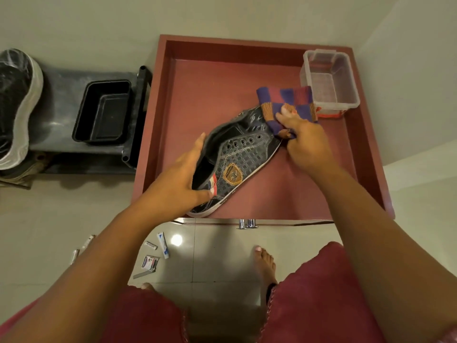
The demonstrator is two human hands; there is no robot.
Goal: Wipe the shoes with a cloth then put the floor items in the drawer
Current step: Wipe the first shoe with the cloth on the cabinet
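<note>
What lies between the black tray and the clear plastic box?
In the head view: the drawer's left wall, bare drawer floor, then the cloth's edge.

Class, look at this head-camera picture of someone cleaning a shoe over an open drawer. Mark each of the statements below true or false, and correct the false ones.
1. The right hand grips a checked cloth at the toe of the dark shoe. True.
2. The left hand holds the shoe at its heel end. True.
3. The clear plastic box stands on the floor beside the bare foot. False: it sits in the far right corner of the red drawer.
4. The small tubes and packets are already in the drawer. False: they lie on the floor tiles in front of it.
5. A black tray sits on the dark rack left of the drawer. True.
</note>
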